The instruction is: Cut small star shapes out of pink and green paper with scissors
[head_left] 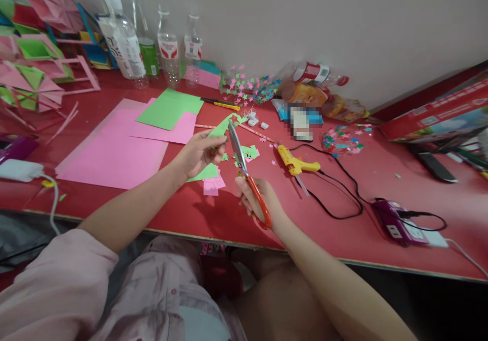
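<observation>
My left hand (pixel 204 154) pinches a strip of green paper (pixel 223 126) above the red table, its far end ragged from cuts. In my right hand (pixel 256 198) is a pair of scissors (pixel 259 198) with orange-red handles. Their blades look closed or nearly so and point up and away from me, with the tips beside the green strip. Whether they touch the paper I cannot tell. Beneath my hands lie green paper scraps (pixel 249 152) and small pink pieces (pixel 214 184). Left of them rest large pink sheets (pixel 114 153) and a green sheet (pixel 171 108).
A yellow glue gun (pixel 295 162) with a black cord lies right of the scissors, near a purple power strip (pixel 396 224). A yellow utility knife (pixel 224 105) and paper stars (pixel 244 89) lie farther back. Bottles (pixel 168 51) line the wall; folded-paper models (pixel 38 76) fill the left.
</observation>
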`<state>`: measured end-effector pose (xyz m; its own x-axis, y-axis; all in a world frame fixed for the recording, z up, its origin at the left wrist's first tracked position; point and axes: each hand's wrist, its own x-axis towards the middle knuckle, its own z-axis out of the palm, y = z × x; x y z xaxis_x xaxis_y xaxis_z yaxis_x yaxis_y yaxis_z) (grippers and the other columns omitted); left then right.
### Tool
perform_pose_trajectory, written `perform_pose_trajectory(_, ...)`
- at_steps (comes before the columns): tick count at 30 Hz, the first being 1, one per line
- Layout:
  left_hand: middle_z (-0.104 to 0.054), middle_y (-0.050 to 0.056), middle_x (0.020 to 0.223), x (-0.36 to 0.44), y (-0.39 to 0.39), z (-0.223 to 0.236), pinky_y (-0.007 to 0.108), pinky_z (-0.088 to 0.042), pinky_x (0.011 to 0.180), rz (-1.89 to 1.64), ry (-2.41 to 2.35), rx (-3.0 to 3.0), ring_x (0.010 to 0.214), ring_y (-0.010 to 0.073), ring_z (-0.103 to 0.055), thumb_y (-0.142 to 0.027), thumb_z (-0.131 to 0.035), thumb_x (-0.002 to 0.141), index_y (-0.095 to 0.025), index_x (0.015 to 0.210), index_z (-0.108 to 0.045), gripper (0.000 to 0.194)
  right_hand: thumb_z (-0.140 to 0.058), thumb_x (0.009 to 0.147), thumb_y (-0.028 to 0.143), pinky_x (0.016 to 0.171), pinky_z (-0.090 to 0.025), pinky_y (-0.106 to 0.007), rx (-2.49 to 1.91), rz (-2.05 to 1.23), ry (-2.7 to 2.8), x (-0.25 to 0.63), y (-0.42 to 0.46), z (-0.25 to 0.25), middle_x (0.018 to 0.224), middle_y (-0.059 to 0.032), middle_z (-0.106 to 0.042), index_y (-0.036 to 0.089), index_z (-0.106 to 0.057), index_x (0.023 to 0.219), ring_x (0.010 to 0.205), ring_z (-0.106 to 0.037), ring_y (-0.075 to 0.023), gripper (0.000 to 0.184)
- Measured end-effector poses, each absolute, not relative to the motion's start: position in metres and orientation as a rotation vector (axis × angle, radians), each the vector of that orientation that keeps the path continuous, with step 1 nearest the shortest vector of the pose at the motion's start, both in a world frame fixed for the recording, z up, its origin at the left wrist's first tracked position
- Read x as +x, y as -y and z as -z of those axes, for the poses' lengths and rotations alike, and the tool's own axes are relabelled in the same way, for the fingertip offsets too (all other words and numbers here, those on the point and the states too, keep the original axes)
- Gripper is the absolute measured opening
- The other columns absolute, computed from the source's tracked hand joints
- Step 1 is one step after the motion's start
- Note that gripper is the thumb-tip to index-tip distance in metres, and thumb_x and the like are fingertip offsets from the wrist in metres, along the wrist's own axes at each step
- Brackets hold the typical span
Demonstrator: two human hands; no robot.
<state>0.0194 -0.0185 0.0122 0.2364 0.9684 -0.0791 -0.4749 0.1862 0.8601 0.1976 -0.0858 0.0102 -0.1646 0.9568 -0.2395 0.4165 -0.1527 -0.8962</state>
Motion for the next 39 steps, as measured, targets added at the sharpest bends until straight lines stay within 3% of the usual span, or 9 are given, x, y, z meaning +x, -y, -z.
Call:
perform_pose_trajectory(4, -0.054, -0.005, 0.049, 0.018, 0.015, -0.013, 0.013, -0.035, 0.039, -1.302, -0.749, 0.729, 0.039, 0.0005, -0.046, -0.021, -0.071, 0.068, -0.015, 0.062, -0.058, 0.016, -0.057, 0.073, 0.073, 0.034, -0.032, -0.021, -1.571, -1.308, 1.57, 0.198, 0.085, -0.008, 0.043, 0.0054, -0.041, 0.021, -0.045, 0.059, 0.034, -0.038, -0.0074, 0.055)
perform_pose_trajectory(9, -0.059, -0.004, 0.056, 0.018, 0.013, -0.011, 0.014, -0.041, 0.045, -1.441, -0.758, 0.7, 0.048, 0.0023, -0.054, -0.018, -0.069, 0.07, -0.015, 0.067, -0.061, 0.009, -0.059, 0.07, 0.074, 0.032, -0.032, -0.021, -1.557, -1.339, 1.546, 0.197, 0.084, -0.004, 0.043, 0.006, -0.039, 0.021, -0.046, 0.059, 0.034, -0.037, -0.0077, 0.055)
perform_pose_trajectory(18, -0.058, -0.005, 0.06, 0.02, 0.013, -0.011, 0.013, -0.044, 0.049, -1.41, -0.723, 0.52, 0.048, 0.0004, -0.051, -0.022, -0.068, 0.076, -0.017, 0.066, -0.056, 0.016, -0.057, 0.073, 0.074, 0.035, -0.035, -0.021, -1.557, -1.371, 1.575, 0.193, 0.089, -0.003, 0.039, 0.0071, -0.038, 0.021, -0.045, 0.06, 0.033, -0.039, -0.0081, 0.056)
perform_pose_trajectory(24, -0.059, -0.003, 0.06, 0.024, 0.014, -0.009, 0.018, -0.043, 0.051, -1.481, -0.804, 0.763, 0.052, 0.0034, -0.053, -0.027, -0.067, 0.078, -0.017, 0.066, -0.056, 0.019, -0.057, 0.074, 0.074, 0.039, -0.04, -0.023, -1.523, -1.376, 1.591, 0.192, 0.089, 0.0, 0.037, 0.008, -0.037, 0.021, -0.046, 0.06, 0.032, -0.04, -0.0087, 0.055)
perform_pose_trajectory(31, -0.057, -0.005, 0.05, 0.018, 0.011, -0.006, 0.019, -0.039, 0.048, -1.615, -0.957, 1.008, 0.045, 0.0041, -0.049, -0.018, -0.06, 0.078, -0.018, 0.059, -0.051, 0.02, -0.058, 0.073, 0.073, 0.038, -0.036, -0.023, -1.533, -1.386, 1.636, 0.197, 0.087, -0.004, 0.041, 0.0075, -0.038, 0.021, -0.046, 0.061, 0.034, -0.039, -0.0082, 0.055)
perform_pose_trajectory(39, -0.057, -0.005, 0.047, 0.02, 0.013, -0.006, 0.019, -0.041, 0.049, -1.607, -0.957, 1.102, 0.044, 0.0042, -0.05, -0.015, -0.06, 0.076, -0.017, 0.056, -0.056, 0.021, -0.055, 0.074, 0.073, 0.039, -0.034, -0.023, -1.515, -1.335, 1.735, 0.204, 0.086, -0.009, 0.045, 0.0058, -0.041, 0.02, -0.048, 0.062, 0.038, -0.041, -0.009, 0.054)
